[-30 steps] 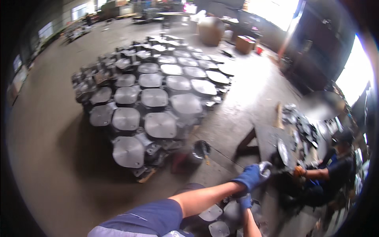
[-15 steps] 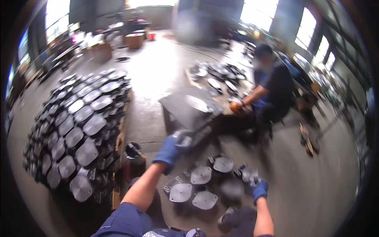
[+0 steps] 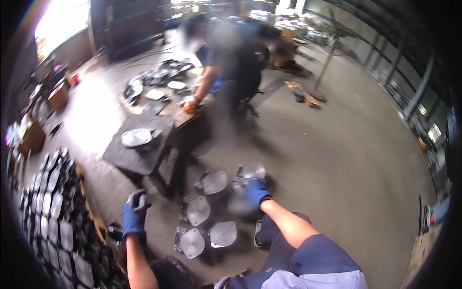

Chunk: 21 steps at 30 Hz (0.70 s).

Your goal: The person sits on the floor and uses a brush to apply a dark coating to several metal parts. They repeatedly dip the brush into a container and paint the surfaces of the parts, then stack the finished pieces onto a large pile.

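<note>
My right hand (image 3: 259,191), in a blue glove, reaches down to a grey metal casting (image 3: 252,170) with a flat rounded plate and a knobbly side. Its fingers appear to grip the near edge, partly hidden by the glove. My left hand (image 3: 135,214), in a blue glove with grey fingers, hangs apart from the castings with its fingers loosely curved and nothing in them. Several similar castings stand plate-up on the floor, among them the nearest one (image 3: 192,243) and its neighbour (image 3: 223,234). A smeared round shape beside my right hand cannot be made out.
A dark metal table (image 3: 115,153) stands ahead with a casting (image 3: 136,137) on it. A co-worker's orange-gloved hand (image 3: 191,107) rests on the adjoining bench. Stacked castings (image 3: 53,207) fill the left side. Near them on the floor is a dark bucket (image 3: 115,232).
The view has swung right. My right hand has carried the casting forward to the far end of the floor group. My left hand has drawn back from the table.
</note>
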### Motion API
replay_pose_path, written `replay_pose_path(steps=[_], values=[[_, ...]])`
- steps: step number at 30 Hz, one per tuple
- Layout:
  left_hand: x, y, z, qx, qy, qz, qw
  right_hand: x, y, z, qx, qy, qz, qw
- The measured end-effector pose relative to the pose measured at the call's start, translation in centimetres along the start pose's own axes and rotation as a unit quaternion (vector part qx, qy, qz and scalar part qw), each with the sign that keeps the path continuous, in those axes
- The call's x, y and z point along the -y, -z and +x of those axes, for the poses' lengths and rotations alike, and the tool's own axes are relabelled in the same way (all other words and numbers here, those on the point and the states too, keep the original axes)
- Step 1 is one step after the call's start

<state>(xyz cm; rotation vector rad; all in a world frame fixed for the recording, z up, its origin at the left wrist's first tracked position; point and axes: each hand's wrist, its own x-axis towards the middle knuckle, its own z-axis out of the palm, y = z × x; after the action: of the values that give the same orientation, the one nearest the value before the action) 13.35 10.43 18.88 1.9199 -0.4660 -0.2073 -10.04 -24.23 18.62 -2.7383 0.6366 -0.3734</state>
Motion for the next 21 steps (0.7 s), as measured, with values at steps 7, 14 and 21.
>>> replay_pose_path(steps=[7,14,21], values=[[1.3,-0.6,0.7,0.001,0.022,-0.02,1.0,0.0,-0.6,-0.2,-0.024,0.005,0.029,0.999],[2.7,1.6,2.0,-0.051,0.02,-0.051,0.997,1.1,-0.2,-0.4,-0.006,-0.004,0.03,1.0],[1.9,1.0,1.6,-0.039,0.04,-0.023,0.998,1.1,-1.3,0.0,0.05,-0.043,-0.008,0.998]])
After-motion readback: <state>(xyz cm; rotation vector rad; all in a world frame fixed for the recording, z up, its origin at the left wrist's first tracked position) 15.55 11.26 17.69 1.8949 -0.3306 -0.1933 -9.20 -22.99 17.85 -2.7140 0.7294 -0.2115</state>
